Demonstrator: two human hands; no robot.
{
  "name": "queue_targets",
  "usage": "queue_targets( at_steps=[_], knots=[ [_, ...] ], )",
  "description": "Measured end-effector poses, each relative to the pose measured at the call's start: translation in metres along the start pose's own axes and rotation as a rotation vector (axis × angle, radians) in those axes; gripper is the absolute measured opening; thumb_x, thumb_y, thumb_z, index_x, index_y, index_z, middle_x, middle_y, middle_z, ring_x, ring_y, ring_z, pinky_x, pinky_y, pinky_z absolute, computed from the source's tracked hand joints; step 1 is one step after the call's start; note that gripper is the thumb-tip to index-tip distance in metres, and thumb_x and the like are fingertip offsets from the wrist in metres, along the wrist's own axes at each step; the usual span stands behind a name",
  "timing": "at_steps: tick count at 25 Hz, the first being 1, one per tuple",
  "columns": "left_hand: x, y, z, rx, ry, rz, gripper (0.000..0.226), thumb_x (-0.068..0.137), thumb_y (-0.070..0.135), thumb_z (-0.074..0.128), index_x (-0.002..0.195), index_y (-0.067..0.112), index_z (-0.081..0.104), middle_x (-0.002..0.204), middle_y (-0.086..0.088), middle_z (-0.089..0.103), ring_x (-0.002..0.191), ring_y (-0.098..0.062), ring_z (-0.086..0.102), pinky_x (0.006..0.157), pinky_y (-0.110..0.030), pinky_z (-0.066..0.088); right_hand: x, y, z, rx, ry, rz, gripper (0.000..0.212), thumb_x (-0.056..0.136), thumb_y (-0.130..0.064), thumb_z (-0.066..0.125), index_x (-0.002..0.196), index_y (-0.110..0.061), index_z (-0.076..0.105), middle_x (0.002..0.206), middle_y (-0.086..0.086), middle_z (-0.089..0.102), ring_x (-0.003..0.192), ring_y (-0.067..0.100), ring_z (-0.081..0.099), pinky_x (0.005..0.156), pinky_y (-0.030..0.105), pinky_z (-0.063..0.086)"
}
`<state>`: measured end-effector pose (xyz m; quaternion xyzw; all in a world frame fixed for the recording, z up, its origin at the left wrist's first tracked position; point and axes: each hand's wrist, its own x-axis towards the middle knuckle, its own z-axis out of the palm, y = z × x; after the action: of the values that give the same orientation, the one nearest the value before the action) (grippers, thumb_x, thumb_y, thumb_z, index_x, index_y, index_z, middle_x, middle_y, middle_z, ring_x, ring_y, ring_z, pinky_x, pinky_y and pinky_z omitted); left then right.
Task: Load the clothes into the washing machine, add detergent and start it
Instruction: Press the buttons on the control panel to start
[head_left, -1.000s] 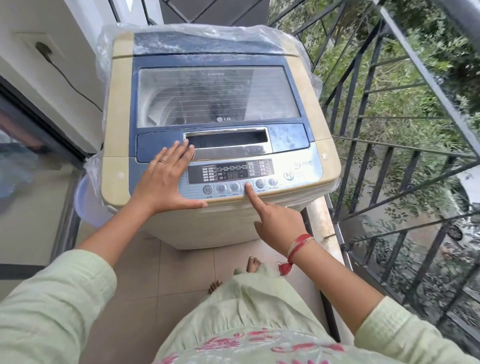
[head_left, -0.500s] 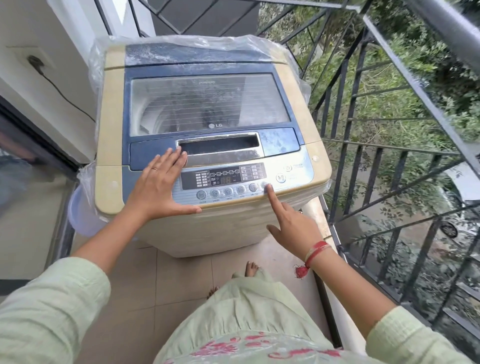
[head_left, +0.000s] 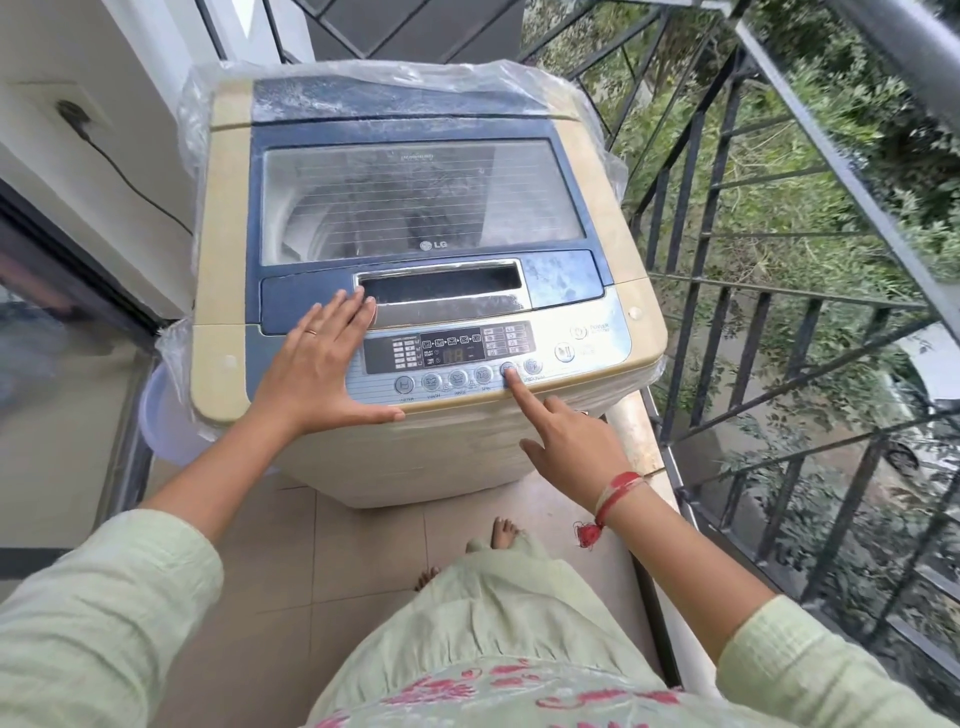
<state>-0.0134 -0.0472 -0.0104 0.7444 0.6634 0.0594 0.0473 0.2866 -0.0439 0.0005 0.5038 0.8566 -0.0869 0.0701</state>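
A beige and blue top-loading washing machine (head_left: 587, 171) stands in front of me with its glass lid (head_left: 415, 202) closed. My left hand (head_left: 317, 369) lies flat and open on the left of the control panel (head_left: 452, 348), fingertips at the lid handle. My right hand (head_left: 566, 441) has its index finger stretched out, the tip touching a round button (head_left: 508, 370) in the row below the display; the other fingers are curled. The display is lit. Dim shapes show through the lid, too faint to identify. No detergent is in view.
A black metal railing (head_left: 779, 312) runs close along the right of the machine, trees and a parked car beyond. A plastic sheet (head_left: 613, 166) wraps the machine's sides. A lilac tub (head_left: 161, 421) sits at its left, by a sliding glass door (head_left: 62, 364). A power cord (head_left: 124, 176) hangs from a wall socket.
My right index finger went from a middle button to one farther right and now rests slightly left of that. My left hand has stayed flat on the panel.
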Motion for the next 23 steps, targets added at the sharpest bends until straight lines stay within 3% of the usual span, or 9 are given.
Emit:
queue_targets(
  at_steps=[8, 13, 15, 18, 23],
  knots=[
    [0.003, -0.002, -0.003, -0.005, 0.000, -0.004, 0.129, 0.051, 0.097, 0.031, 0.150, 0.015, 0.016, 0.157, -0.003, 0.014, 0.145, -0.017, 0.009, 0.119, -0.036, 0.004, 0.016, -0.003, -0.012, -0.109, -0.092, 0.020, 0.090, 0.092, -0.034, 0.052, 0.145, -0.036, -0.020, 0.079, 0.002, 0.059, 0.060, 0.019, 0.054, 0.049, 0.026, 0.037],
    [0.003, -0.001, -0.003, -0.001, -0.011, -0.006, 0.130, 0.052, 0.098, 0.029, 0.150, 0.014, 0.017, 0.157, -0.004, 0.016, 0.145, -0.017, 0.009, 0.118, -0.029, -0.004, -0.007, 0.008, 0.008, 0.164, -0.026, -0.001, 0.098, 0.092, -0.039, 0.053, 0.136, -0.041, -0.035, 0.102, 0.005, 0.058, 0.072, 0.025, 0.062, 0.055, 0.034, 0.049],
    [0.003, -0.001, -0.004, -0.001, -0.014, -0.006, 0.129, 0.052, 0.098, 0.028, 0.150, 0.013, 0.017, 0.157, -0.004, 0.016, 0.145, -0.017, 0.009, 0.117, -0.026, -0.008, -0.009, 0.019, 0.008, 0.217, 0.027, 0.054, 0.097, 0.092, -0.038, 0.052, 0.135, -0.040, -0.035, 0.100, 0.004, 0.058, 0.071, 0.026, 0.061, 0.056, 0.036, 0.051],
    [0.003, 0.000, -0.005, -0.010, -0.011, -0.002, 0.129, 0.053, 0.098, 0.028, 0.150, 0.013, 0.017, 0.157, -0.005, 0.016, 0.145, -0.018, 0.010, 0.116, -0.024, -0.009, -0.005, 0.034, 0.002, 0.193, 0.073, 0.111, 0.095, 0.093, -0.036, 0.051, 0.136, -0.039, -0.033, 0.099, 0.004, 0.057, 0.067, 0.025, 0.059, 0.051, 0.035, 0.049],
    [0.001, 0.001, -0.003, -0.005, -0.011, 0.003, 0.129, 0.053, 0.097, 0.029, 0.150, 0.014, 0.016, 0.157, -0.004, 0.016, 0.145, -0.017, 0.009, 0.117, -0.025, -0.009, 0.000, 0.045, -0.006, 0.109, 0.035, 0.105, 0.084, 0.094, -0.032, 0.049, 0.146, -0.036, -0.016, 0.113, 0.004, 0.056, 0.072, 0.027, 0.061, 0.051, 0.029, 0.035]
  ],
)
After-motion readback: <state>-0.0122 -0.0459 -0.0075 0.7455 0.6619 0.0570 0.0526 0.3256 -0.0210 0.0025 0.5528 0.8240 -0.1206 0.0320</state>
